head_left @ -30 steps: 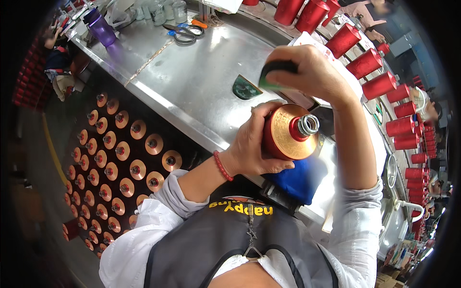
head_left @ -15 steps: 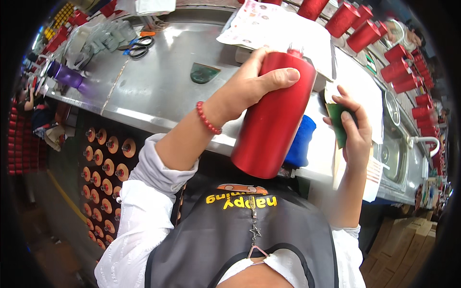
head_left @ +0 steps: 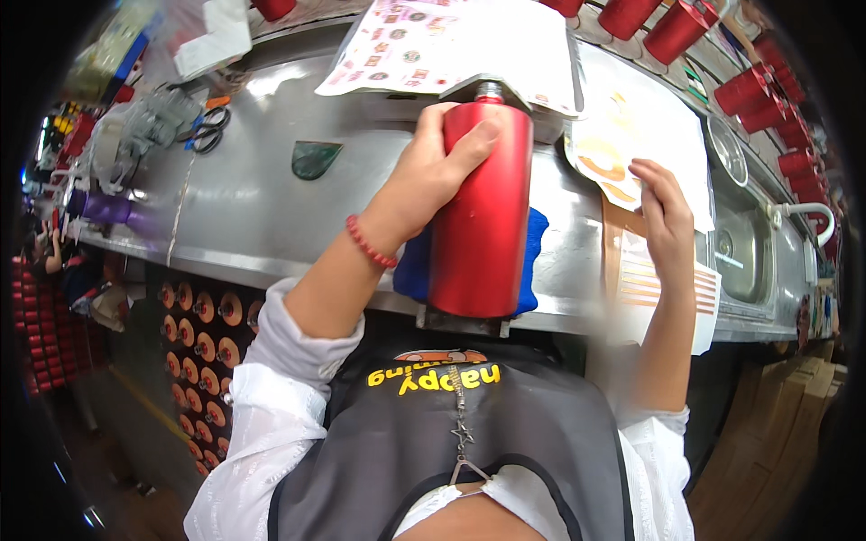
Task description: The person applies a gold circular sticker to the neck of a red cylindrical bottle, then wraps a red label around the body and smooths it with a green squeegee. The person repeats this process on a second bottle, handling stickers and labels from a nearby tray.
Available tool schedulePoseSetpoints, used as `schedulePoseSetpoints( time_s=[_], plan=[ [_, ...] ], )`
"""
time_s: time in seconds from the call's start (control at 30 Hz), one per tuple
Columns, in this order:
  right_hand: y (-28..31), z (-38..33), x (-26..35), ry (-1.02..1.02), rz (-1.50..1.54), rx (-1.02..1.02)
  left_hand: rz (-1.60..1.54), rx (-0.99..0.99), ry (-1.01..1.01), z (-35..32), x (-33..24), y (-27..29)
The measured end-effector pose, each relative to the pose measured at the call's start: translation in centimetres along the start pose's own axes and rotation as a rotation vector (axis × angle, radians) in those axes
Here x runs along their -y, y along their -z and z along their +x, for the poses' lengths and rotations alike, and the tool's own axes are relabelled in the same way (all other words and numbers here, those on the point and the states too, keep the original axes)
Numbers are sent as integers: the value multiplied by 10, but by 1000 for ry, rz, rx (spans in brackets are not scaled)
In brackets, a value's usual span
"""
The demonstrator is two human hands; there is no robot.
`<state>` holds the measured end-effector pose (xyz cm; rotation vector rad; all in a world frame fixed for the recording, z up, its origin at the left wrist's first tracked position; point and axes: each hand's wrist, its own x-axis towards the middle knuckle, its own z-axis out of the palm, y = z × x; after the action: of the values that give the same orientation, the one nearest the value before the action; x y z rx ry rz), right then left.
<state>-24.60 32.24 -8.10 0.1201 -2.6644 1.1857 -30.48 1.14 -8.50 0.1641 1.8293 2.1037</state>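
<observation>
A red bottle (head_left: 487, 216) with a bare metal threaded neck lies on its side over a blue cloth (head_left: 534, 261). Its neck points to the far side and its base toward me. Wrapped round its upper left side is my left hand (head_left: 442, 162), thumb on top and a red bead bracelet at the wrist. My right hand (head_left: 667, 212) is apart from the bottle, over the white decal sheet (head_left: 663, 113) with orange-gold shapes. Its fingers are stretched out, and nothing shows in them. A dark green, half-round flat piece (head_left: 316, 160) lies on the steel bench at left.
Far back lies a printed sheet (head_left: 397, 45). Scissors (head_left: 210, 131), clear plastic (head_left: 149, 122) and a purple bottle (head_left: 106, 207) stand at left. A sink (head_left: 741, 257) with a white tap (head_left: 812, 212) is at right. Several red bottles (head_left: 677, 32) line the back.
The red bottle has come from tilted to lying straight over the blue cloth. The green flat piece no longer shows in my right hand, whose fingers have straightened. My view has shifted.
</observation>
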Motion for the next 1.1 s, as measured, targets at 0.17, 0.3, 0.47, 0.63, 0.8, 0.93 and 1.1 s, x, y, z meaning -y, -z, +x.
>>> schedulePoseSetpoints(
  time_s=[0.17,0.3,0.47,0.63,0.8,0.93,1.1],
  plan=[
    [-16,78,-8,269,-273,104,40,22,-128,-19,3,0],
    [-61,140,11,410,-452,402,9,-5,-123,-21,13,2],
    [-55,150,11,341,-654,449,-27,-11,-102,-18,20,11],
    [-59,142,-7,365,-766,408,-118,4,-117,-15,25,10],
    [-85,192,-23,316,-999,400,-173,46,-109,-16,27,11],
    [-96,227,-43,300,-1103,237,-146,47,-122,-17,29,14],
    [-93,249,-71,22,-875,-129,-141,57,-120,-18,32,15]
  ],
)
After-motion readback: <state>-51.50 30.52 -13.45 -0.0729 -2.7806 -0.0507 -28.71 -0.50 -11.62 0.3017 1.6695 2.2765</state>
